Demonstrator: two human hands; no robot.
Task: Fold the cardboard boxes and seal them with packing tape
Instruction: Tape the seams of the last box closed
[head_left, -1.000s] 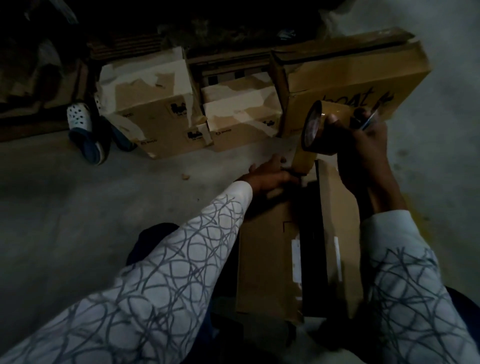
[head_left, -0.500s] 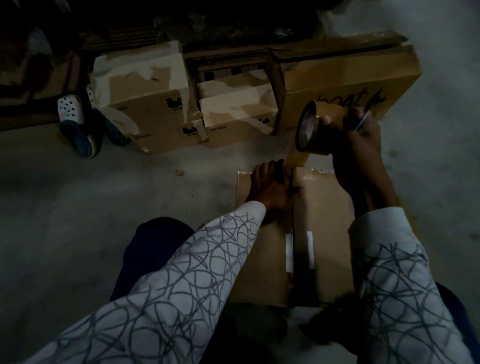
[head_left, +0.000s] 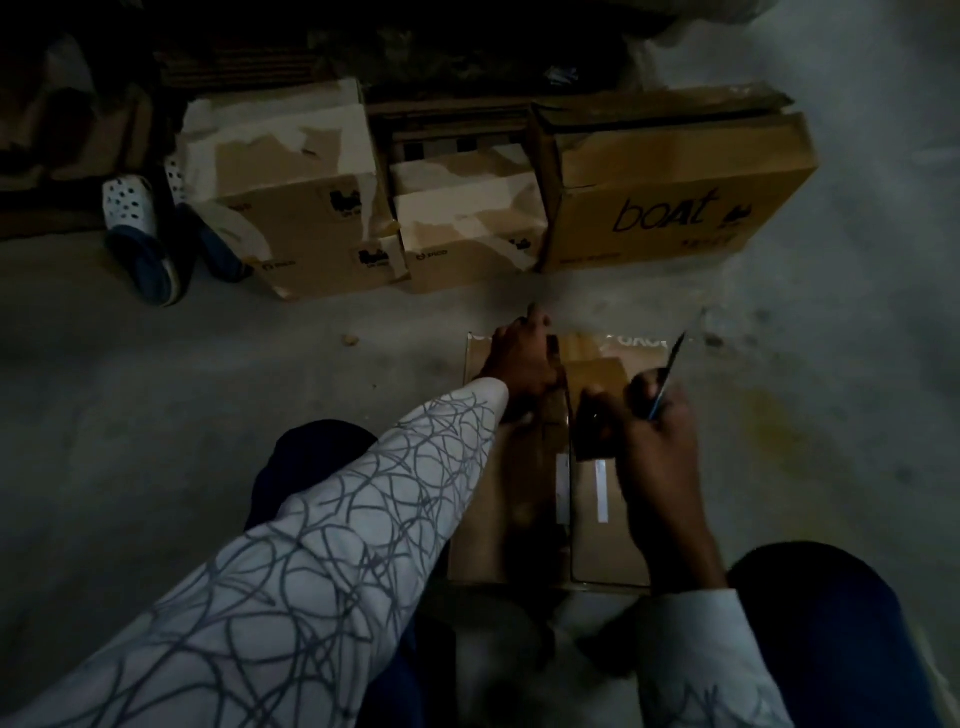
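Two hands on cardboard box, floor, near centre. Pressing far edge with left hand, fingers flattish, probably anchoring tape end. Gripping tape roll plus thin blue tool in right hand, fingers curled, beside seam.

White sleeves carry grey scribbled loops; the box is brown (clogs white and navy).
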